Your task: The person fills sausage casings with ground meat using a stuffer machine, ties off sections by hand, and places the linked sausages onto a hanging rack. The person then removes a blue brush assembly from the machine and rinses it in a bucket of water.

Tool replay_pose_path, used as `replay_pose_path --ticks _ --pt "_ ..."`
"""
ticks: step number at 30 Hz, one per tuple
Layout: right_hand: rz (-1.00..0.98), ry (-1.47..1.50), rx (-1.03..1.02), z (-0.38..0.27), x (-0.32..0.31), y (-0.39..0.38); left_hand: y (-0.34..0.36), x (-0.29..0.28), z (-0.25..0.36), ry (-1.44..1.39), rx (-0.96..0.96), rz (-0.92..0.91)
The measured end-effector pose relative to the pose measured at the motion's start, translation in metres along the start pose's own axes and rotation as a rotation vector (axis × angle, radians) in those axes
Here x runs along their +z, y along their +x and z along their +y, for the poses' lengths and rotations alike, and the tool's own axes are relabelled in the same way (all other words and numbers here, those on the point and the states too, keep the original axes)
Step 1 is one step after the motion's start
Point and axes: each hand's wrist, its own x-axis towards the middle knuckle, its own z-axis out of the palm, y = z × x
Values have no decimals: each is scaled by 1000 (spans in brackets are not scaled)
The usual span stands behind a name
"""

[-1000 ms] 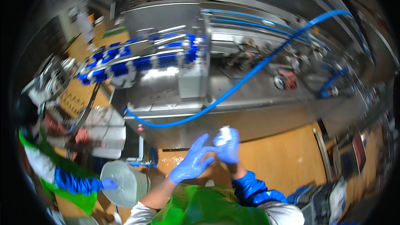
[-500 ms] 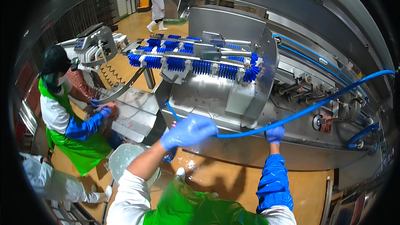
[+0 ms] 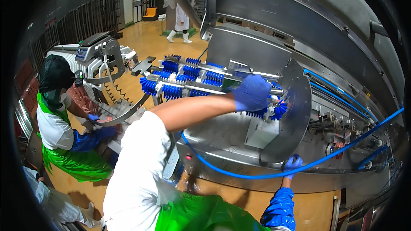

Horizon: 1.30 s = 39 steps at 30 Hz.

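Observation:
My left hand (image 3: 252,93), in a blue glove, is stretched across the machine and closed over a metal bar (image 3: 277,92) at the right end of a conveyor with blue brushes (image 3: 171,90). Its fingertips are hidden behind the hand. My right hand (image 3: 293,165), also blue-gloved, is low at the near edge of the steel machine (image 3: 239,169), its fingers curled on that edge. A blue hose (image 3: 239,175) sags along the machine's front and passes across the right hand.
A co-worker in a green apron (image 3: 77,162) stands at the left beside a scale (image 3: 92,53) and meat (image 3: 83,98). Another person (image 3: 182,21) walks at the back. Rollers (image 3: 338,124) sit inside the machine at right, under a raised steel cover (image 3: 282,13).
My left hand has moved up and right, from beside the blue hose onto the brush conveyor's bar. The hose now hangs lower. My right hand stays at the machine's edge.

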Motion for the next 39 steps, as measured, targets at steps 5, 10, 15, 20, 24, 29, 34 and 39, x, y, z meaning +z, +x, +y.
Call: replay_pose_path --ticks 5,10,15,20,24,29,34,39 --pt "-66 82 42 -2 2 -13 43 29 -6 -193 -187 -509" --pt "73 121 64 6 5 -13 73 15 20 -206 -164 -504" --pt "9 95 126 -14 -11 0 72 27 16 -209 -232 -506" --pt "25 36 53 -10 -9 0 75 36 18 -253 -219 -505" --pt "81 98 68 8 -1 -9 72 47 10 -313 -118 -358" --pt "11 123 114 -17 -3 -4 89 15 7 -367 -392 -375" --pt "25 29 31 11 1 -5 87 -17 -8 -550 -410 -185" --pt "20 103 162 2 -2 -3 83 0 -61 -1024 -268 -222"
